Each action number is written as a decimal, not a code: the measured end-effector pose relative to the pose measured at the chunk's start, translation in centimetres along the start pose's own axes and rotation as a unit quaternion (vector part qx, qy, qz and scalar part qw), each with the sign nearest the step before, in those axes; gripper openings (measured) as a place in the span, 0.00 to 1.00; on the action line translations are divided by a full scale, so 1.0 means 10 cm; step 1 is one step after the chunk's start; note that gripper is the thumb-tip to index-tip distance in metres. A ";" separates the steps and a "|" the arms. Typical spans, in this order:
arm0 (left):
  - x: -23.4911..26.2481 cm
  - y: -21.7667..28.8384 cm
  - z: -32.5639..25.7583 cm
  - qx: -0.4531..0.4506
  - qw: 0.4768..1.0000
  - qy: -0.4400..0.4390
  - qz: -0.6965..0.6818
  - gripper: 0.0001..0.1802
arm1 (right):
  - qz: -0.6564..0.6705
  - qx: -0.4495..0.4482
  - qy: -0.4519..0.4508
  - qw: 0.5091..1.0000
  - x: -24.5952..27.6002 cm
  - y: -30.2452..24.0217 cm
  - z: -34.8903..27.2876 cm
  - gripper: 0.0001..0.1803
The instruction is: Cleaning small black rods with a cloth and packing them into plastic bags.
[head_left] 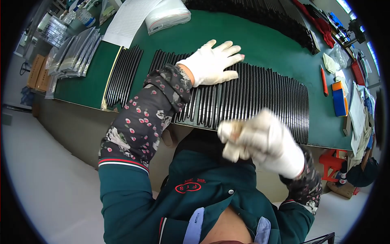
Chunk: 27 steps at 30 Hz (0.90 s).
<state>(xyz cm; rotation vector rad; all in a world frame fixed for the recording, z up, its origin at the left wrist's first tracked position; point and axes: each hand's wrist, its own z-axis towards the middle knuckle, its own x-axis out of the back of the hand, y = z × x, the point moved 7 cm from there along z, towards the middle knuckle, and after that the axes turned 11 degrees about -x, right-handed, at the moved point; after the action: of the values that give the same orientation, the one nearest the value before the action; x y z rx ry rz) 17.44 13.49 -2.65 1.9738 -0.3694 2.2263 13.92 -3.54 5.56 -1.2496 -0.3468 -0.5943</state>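
Observation:
A long row of slim black rods [268,95] lies side by side on the green tabletop [231,30], their near ends along the front edge. My left hand [213,64], in a white glove, rests flat across the far part of the row with its fingers spread. My right hand [266,140], also gloved in white, is raised in front of the row's near ends. Its fingers are curled closed and smeared by motion. Whether something whitish is pinched in them, or only stained glove fabric shows, I cannot make out.
A smaller group of black rods [123,75] lies to the left, beside a paper sheet [128,22] and stacked plastic-wrapped packs [77,53]. Many dark rods [260,14] are piled at the back. At right are a red pen-like tool [323,81] and a blue-and-orange block [339,99].

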 end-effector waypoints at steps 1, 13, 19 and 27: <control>-0.02 0.03 0.04 0.007 1.000 0.010 0.008 0.32 | -0.099 0.007 0.044 0.994 0.07 -0.02 0.14 0.14; 0.01 0.08 0.13 0.018 1.000 0.005 -0.018 0.32 | -0.097 -0.054 -0.057 0.992 -0.26 0.01 0.35 0.06; -0.02 0.09 0.17 0.025 0.999 -0.008 -0.022 0.31 | -0.236 0.026 -0.219 0.946 -0.85 0.08 -0.07 0.06; -0.04 0.05 0.15 0.031 0.999 -0.003 -0.017 0.32 | -0.283 0.038 -0.001 0.958 -0.47 0.26 0.29 0.13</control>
<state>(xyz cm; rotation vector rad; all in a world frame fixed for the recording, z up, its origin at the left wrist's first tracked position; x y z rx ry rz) 18.84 12.63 -2.95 2.0021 -0.2687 2.2368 11.86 0.86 1.81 -1.0734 -0.7352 -1.0573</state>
